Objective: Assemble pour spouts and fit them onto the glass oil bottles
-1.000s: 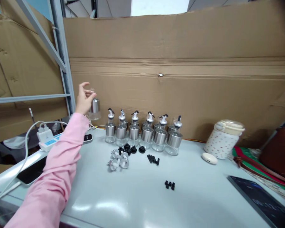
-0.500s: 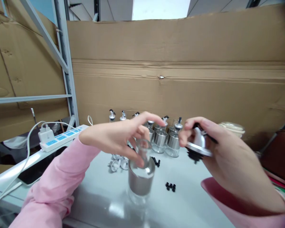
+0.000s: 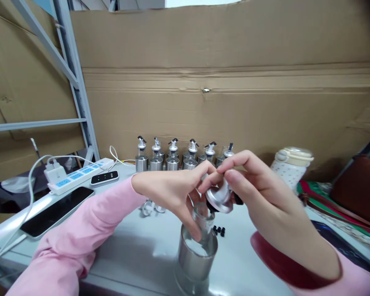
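Pink-sleeved, the left hand (image 3: pixel 177 190) is wrapped around the neck of a glass bottle (image 3: pixel 195 257) at the near middle; the right hand (image 3: pixel 265 197) pinches a silver spout (image 3: pixel 219 199) by the bottle's mouth, contact unclear. 6 spouted bottles (image 3: pixel 172 163) line the surface's (image 3: pixel 135 255) far side.

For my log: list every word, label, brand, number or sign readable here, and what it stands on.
None can be read with certainty.
Small device with lit dots: marks too small to read.
Dark screen at right: faint marks, too blurred to read.
Power strip: blue patches, no legible lettering.
Steel-banded bottle at the left hand: no lettering visible.
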Demonstrator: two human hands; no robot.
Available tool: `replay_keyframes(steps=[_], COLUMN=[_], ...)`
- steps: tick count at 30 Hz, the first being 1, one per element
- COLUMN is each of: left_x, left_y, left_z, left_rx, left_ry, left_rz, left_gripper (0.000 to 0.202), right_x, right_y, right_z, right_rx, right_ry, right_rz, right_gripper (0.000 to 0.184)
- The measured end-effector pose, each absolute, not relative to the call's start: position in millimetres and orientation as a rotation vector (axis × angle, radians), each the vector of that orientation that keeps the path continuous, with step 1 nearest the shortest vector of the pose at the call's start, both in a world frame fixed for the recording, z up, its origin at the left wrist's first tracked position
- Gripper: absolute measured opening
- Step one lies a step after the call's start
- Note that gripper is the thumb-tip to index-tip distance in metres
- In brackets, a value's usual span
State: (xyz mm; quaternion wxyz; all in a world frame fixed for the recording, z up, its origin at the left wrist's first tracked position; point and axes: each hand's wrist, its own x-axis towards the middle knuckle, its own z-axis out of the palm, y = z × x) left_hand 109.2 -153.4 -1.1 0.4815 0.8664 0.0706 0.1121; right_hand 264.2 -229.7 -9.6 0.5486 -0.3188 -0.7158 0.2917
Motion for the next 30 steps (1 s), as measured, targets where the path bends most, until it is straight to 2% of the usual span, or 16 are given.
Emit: replay_keyframes(steps=[3, 9, 17, 26, 30], left_x=[109, 111, 113, 110, 112], left_y=[-148, -136, -134, -137, -135], left_z=[0, -3, -5, 0, -4], left_rx=[2.111, 2.278, 2.196, 2.347, 2.333], left_ry=[0.151, 0.126, 0.151, 0.185, 0.173], left_rz=[0.243, 0.303, 0.124, 0.072, 0.101], left_gripper=[0.063, 0.068, 0.043, 0.028, 0.028], right_x=[264, 263, 265, 260, 259], right_y=[-226, -222, -221, -219, -219], right_z=[-11, -16, -20, -25, -22], right_rx=[-0.774, -0.8, -0.974, -0.979, -0.976], right_ry=[-1.716, -1.768, -1.814, -1.806, -1.874], right_rz=[0.676, 0.599, 0.411, 0.125, -0.001], right_gripper=[0.016, 0.015, 0.022, 0.022, 0.023])
